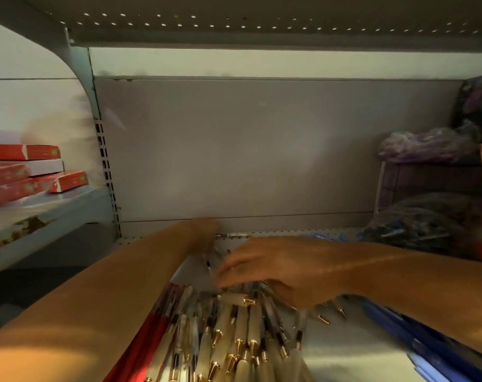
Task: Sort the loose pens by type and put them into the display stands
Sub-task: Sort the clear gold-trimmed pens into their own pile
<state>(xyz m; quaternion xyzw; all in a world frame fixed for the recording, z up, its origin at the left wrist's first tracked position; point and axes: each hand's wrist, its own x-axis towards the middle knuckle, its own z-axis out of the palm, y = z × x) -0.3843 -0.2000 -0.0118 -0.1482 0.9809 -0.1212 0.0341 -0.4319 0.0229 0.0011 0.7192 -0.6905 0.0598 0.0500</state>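
On the shelf (pixel 344 351), your right hand (pixel 273 268) lies spread over the cream pens (pixel 234 340); your left hand (pixel 204 230) is blurred, grip impossible to tell.

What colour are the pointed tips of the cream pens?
Gold: the cream pens' pointed metal tips, best in head view.

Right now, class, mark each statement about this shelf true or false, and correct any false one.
1. The cream pens have gold tips. True.
2. The red boxes are stacked on the person's right. False: they sit on the left shelf.
3. The right hand is over the cream pens. True.
4. The blue pens lie left of the cream pens. False: they lie to their right.
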